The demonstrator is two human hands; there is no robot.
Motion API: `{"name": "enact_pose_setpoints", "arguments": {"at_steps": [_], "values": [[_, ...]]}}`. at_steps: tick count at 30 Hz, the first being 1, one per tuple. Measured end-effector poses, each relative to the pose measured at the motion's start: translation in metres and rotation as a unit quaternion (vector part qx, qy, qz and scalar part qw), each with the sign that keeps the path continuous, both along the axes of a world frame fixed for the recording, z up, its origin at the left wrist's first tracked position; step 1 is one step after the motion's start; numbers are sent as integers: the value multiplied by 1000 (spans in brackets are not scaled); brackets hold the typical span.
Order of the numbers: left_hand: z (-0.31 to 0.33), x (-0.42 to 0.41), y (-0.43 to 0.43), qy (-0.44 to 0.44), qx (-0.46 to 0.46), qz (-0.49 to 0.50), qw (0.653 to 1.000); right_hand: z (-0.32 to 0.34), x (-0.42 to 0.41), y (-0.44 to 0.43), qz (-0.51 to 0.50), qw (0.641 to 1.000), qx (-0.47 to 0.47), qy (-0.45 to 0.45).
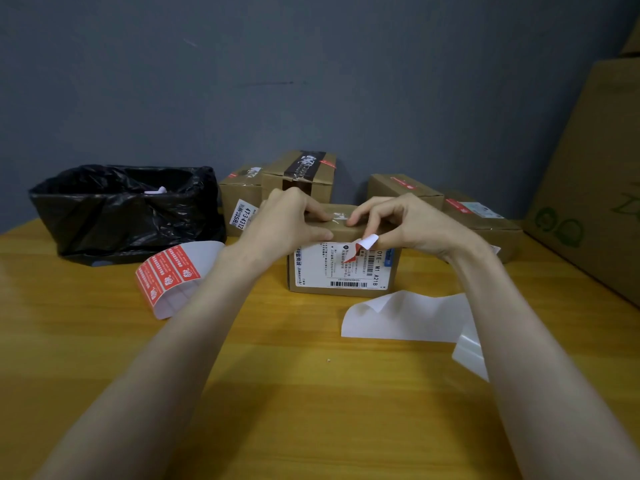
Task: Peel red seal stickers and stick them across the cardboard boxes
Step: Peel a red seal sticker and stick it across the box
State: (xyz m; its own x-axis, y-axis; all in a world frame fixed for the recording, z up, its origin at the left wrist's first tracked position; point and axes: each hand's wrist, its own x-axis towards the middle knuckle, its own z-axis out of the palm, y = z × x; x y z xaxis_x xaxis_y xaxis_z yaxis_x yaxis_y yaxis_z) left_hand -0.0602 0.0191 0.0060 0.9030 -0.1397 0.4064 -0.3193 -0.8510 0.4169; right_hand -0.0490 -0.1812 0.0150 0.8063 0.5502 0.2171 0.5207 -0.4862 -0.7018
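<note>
Red sticker (360, 245) hangs down box (343, 268) front | both hands (294, 220) pinching it at top edge

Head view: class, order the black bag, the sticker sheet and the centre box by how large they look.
Largest to smallest:
1. Black bag
2. Centre box, though the hands hide part of it
3. Sticker sheet, nearly as big as the box

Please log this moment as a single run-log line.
left hand: steadying box | right hand: holding red sticker at box front edge | sticker sheet: on table
</note>
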Motion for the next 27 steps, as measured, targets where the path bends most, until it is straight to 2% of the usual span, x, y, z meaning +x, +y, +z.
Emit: {"name": "enact_pose_setpoints", "arguments": {"at_steps": [6, 17, 21, 27], "values": [[3, -1, 4, -28, -25, -48, 998, 0, 1, 5, -24, 997, 66, -23], [2, 2, 9, -4, -29, -50, 998, 1, -2, 7, -11, 998, 58, -25], [1, 4, 11, 6, -39, -49, 998, 0, -4, 6, -19, 991, 131, -9], [3, 5, 12, 14, 3, -50, 999, 4, -5, 7, -26, 994, 103, 2]]}}
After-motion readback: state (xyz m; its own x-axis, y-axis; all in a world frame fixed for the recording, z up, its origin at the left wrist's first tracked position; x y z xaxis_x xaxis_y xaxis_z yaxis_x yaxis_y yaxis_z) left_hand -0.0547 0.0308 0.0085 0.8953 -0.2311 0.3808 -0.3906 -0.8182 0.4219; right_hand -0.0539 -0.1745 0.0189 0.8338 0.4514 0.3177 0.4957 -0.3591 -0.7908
